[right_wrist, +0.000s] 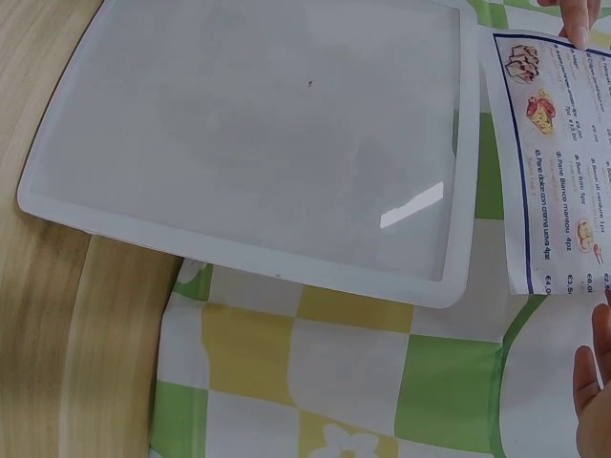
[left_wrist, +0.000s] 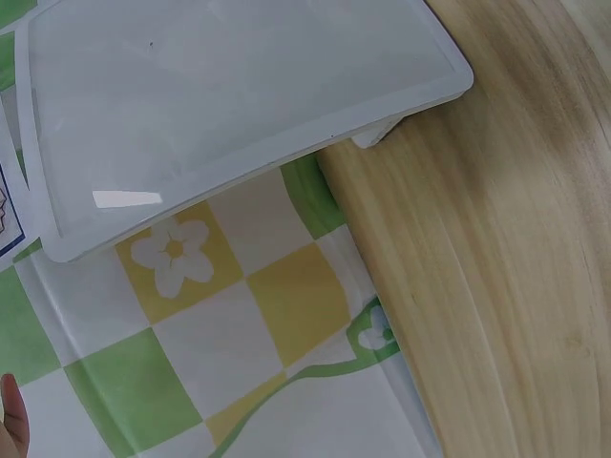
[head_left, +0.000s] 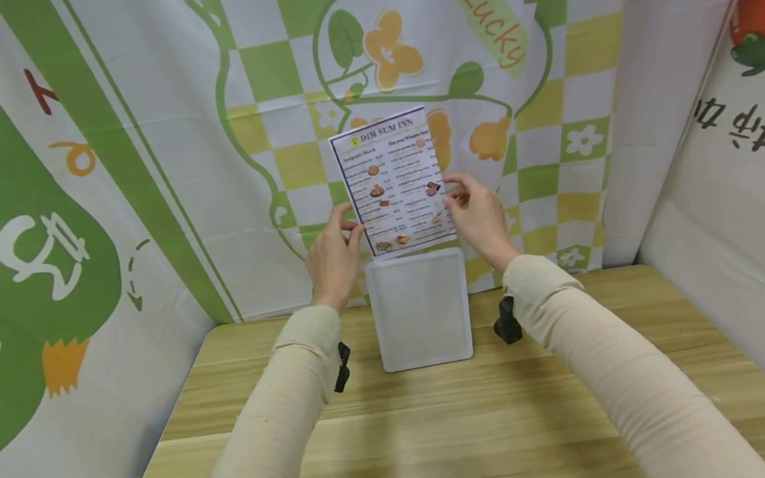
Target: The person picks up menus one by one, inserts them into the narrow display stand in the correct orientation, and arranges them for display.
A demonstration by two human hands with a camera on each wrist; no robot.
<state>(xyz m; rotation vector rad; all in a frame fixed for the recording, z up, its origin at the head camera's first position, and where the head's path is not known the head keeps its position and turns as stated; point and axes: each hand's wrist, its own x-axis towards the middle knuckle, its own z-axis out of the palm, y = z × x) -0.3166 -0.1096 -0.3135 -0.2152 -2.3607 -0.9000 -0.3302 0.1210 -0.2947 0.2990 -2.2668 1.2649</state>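
A printed menu sheet (head_left: 397, 184) headed "DIM SUM INN" is held up between both hands, above the top edge of a white-framed display stand (head_left: 421, 311). My left hand (head_left: 334, 258) pinches the sheet's left edge. On the opposite edge, the fingers of my right hand (head_left: 479, 215) grip the paper. The stand is upright on the table, and its pale panel shows no print. In the right wrist view, the menu (right_wrist: 563, 162) lies just past the stand's rim (right_wrist: 463, 191). Only a fingertip of the left hand (left_wrist: 13, 420) shows in the left wrist view.
The wooden table (head_left: 440, 431) carries the stand near its back edge. Behind it hangs a green, yellow and white checked curtain (head_left: 272, 74). Printed fabric panels (head_left: 724, 163) flank the table. A dark wrist camera (head_left: 508, 320) sits under the right cuff.
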